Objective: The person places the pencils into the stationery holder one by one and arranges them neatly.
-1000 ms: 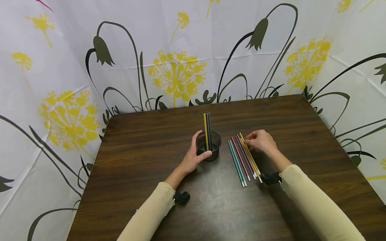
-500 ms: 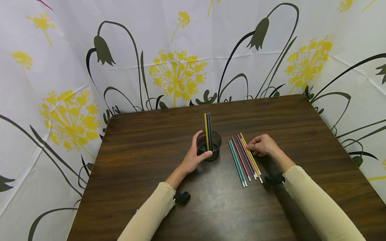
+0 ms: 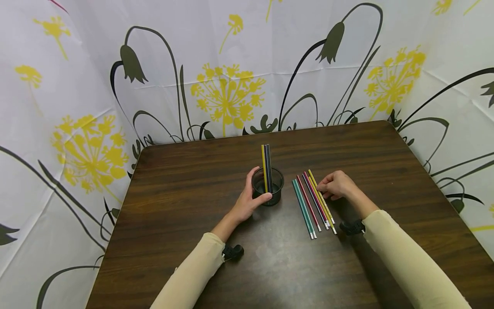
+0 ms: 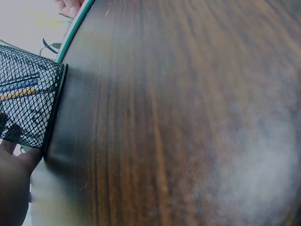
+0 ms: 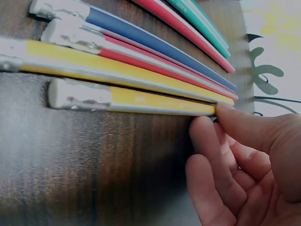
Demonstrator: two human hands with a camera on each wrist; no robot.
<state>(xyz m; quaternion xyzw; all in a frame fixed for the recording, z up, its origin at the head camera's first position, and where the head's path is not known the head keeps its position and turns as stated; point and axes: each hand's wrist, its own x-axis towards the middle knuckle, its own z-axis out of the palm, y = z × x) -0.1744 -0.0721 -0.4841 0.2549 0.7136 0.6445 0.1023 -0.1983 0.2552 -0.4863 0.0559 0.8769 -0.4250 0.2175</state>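
Note:
My left hand grips a black mesh pencil cup, thumb across its near side. Several pencils, one yellow and the others dark, stand upright in the cup. To the right of it, my right hand pinches the far end of the outermost yellow pencil between thumb and finger. That pencil lies along a second yellow one. Beside them on the table are a blue pencil, red pencils and green pencils, their silver eraser ends toward me.
The dark wood-grain table reaches back to a white curtain printed with flowers. A black device is strapped at the left wrist, and another black device at the right.
My right hand has shifted slightly right and toward me along the yellow pencils, its fingers now at the outermost one. The left hand and the cup have stayed in place.

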